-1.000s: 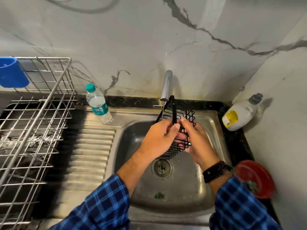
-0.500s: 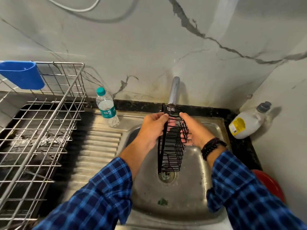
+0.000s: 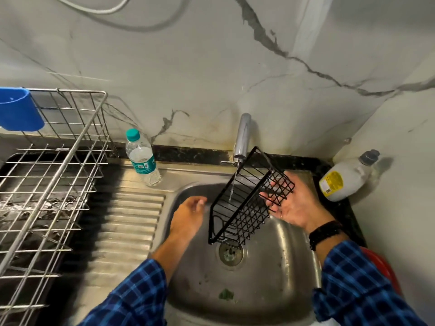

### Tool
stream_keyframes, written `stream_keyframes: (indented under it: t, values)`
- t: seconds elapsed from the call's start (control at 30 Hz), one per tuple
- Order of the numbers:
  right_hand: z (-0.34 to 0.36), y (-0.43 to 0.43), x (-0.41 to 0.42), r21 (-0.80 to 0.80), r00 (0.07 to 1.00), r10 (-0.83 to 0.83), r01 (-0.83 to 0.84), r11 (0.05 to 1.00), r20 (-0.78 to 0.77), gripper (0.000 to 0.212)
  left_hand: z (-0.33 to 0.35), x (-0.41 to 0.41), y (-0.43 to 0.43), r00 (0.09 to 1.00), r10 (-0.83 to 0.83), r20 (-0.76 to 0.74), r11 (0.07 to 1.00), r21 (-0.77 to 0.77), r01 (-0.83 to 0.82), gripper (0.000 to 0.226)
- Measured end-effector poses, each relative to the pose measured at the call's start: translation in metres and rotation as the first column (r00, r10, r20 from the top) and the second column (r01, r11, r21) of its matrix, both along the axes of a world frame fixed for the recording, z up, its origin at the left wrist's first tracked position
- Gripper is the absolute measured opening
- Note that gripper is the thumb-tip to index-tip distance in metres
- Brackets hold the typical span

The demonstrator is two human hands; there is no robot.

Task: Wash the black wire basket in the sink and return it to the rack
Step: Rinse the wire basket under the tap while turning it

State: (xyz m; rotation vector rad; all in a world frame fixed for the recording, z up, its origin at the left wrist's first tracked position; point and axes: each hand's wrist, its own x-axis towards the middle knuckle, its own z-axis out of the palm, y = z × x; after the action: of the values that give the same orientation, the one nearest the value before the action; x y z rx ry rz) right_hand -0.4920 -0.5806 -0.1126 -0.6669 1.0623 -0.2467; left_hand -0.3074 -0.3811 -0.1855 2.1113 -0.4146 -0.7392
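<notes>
Rack: silver wire grid, open-topped, far left.
Left hand: blurred, fingers loosely bent, holding nothing, just left of the basket.
Black wire basket: long rectangular mesh, tilted above the steel sink; the chrome tap runs a thin stream through it.
Right hand: palm up, fingers spread straight behind the basket's right end, carrying it.
White bottle: smooth plastic, in the corner.

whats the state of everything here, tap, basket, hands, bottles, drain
tap: on, thin stream running
black wire basket: tilted under the stream, over the sink, not on the rack
right hand: fingers spread against the basket's upper end, supporting it
left hand: off the basket, fingers relaxed, blurred
water bottle: upright, capped
white bottle: tilted in the corner, cap on
drain: unplugged
</notes>
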Motion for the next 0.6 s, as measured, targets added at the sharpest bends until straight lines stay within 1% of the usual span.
stream_keyframes:
  t: [0.03, 0.07, 0.1, 0.13, 0.17, 0.2, 0.23, 0.3, 0.33, 0.37, 0.4, 0.43, 0.5, 0.53, 0.57, 0.6]
  values:
    - [-0.002, 0.001, -0.003, 0.022, 1.000, -0.015, 0.014, 1.000, 0.023, 0.047, -0.002, -0.001, 0.004, 0.996, 0.010, -0.094, 0.998, 0.062, -0.005, 0.027]
    - [-0.003, 0.002, -0.005, 0.040, 0.999, -0.024, 0.022, 0.999, 0.046, 0.047, -0.004, -0.003, 0.007, 0.972, 0.023, -0.235, 0.995, 0.099, 0.000, 0.038]
    - [-0.004, 0.004, -0.006, 0.054, 0.997, -0.032, 0.029, 0.998, 0.064, 0.048, -0.001, -0.006, 0.010, 0.910, 0.039, -0.413, 0.995, 0.101, 0.003, 0.043]
    - [-0.004, 0.006, -0.007, 0.070, 0.996, -0.038, 0.032, 0.997, 0.083, 0.049, 0.001, -0.011, 0.011, 0.818, 0.041, -0.574, 0.998, 0.069, -0.001, 0.043]
    - [-0.005, 0.008, -0.008, 0.085, 0.994, -0.046, 0.038, 0.996, 0.102, 0.050, 0.002, -0.014, 0.012, 0.743, 0.022, -0.669, 1.000, 0.015, -0.017, 0.043]
    - [-0.007, 0.009, -0.007, 0.105, 0.991, -0.059, 0.047, 0.993, 0.116, 0.049, 0.003, -0.016, 0.013, 0.708, 0.012, -0.706, 0.998, -0.034, -0.051, 0.040]
    - [-0.008, 0.009, -0.007, 0.122, 0.990, -0.069, 0.054, 0.991, 0.125, 0.048, 0.003, -0.018, 0.013, 0.709, 0.025, -0.705, 0.995, -0.053, -0.089, 0.035]
    - [-0.012, 0.005, -0.009, 0.137, 0.990, -0.079, 0.062, 0.989, 0.120, 0.049, 0.003, -0.020, 0.011, 0.755, 0.088, -0.650, 0.987, -0.044, -0.152, 0.019]
    - [-0.013, 0.002, -0.011, 0.119, 0.993, -0.056, 0.043, 0.992, 0.102, 0.052, 0.006, -0.019, 0.009, 0.768, 0.115, -0.630, 0.984, -0.031, -0.173, 0.009]
    - [-0.013, -0.002, -0.014, 0.073, 0.998, -0.009, 0.005, 0.997, 0.066, 0.054, 0.009, -0.016, 0.008, 0.778, 0.130, -0.615, 0.982, -0.026, -0.185, 0.008]
    - [-0.014, -0.006, -0.017, 0.000, 0.999, 0.032, -0.032, 1.000, 0.008, 0.058, 0.013, -0.014, 0.007, 0.792, 0.127, -0.598, 0.981, -0.042, -0.188, 0.013]
    - [-0.011, -0.008, -0.019, -0.092, 0.998, 0.033, -0.038, 0.995, -0.053, 0.059, 0.016, -0.011, 0.008, 0.816, 0.105, -0.569, 0.983, -0.066, -0.173, 0.019]
    - [-0.007, -0.011, -0.020, -0.294, 0.995, -0.039, 0.010, 0.956, -0.093, 0.062, 0.022, -0.004, 0.008, 0.885, 0.025, -0.465, 0.994, -0.087, -0.073, 0.029]
    - [0.000, -0.007, -0.017, -0.395, 0.995, -0.047, 0.007, 0.919, -0.091, 0.062, 0.025, -0.001, 0.008, 0.910, -0.013, -0.415, 0.996, -0.081, -0.023, 0.031]
    - [0.006, 0.000, -0.013, -0.492, 0.992, -0.026, -0.040, 0.870, -0.126, 0.061, 0.029, 0.002, 0.007, 0.927, -0.033, -0.374, 0.998, -0.065, 0.009, 0.032]
    - [0.011, 0.006, -0.008, -0.602, 0.977, 0.007, -0.138, 0.787, -0.215, 0.059, 0.033, 0.004, 0.007, 0.938, -0.048, -0.344, 0.998, -0.056, 0.031, 0.034]
